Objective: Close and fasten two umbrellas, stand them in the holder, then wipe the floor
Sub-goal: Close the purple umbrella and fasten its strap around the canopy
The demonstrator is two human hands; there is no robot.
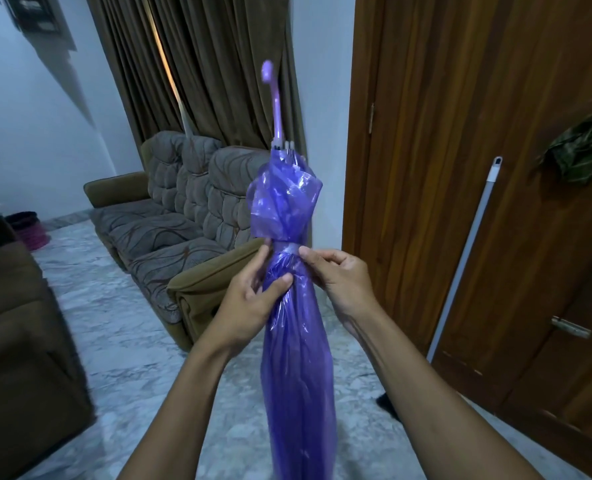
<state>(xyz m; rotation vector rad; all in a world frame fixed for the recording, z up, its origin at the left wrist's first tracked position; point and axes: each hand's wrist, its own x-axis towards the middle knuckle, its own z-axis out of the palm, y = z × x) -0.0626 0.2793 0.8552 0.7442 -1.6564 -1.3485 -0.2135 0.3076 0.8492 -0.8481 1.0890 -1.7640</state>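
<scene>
A closed, translucent purple umbrella (296,358) stands upright in front of me, its pale purple handle (273,95) pointing up and its lower end out of frame. A narrow strap (287,246) circles the folded canopy at mid-height. My left hand (249,299) grips the canopy just below the strap, thumb across the front. My right hand (339,275) pinches the strap's end at the umbrella's right side. No second umbrella and no holder are in view.
A patterned sofa (170,233) stands at the left behind the umbrella, and a brown armchair (17,341) is at the near left. A white mop pole (467,254) leans on the wooden doors (460,133) at the right. Marble floor (121,341) lies between.
</scene>
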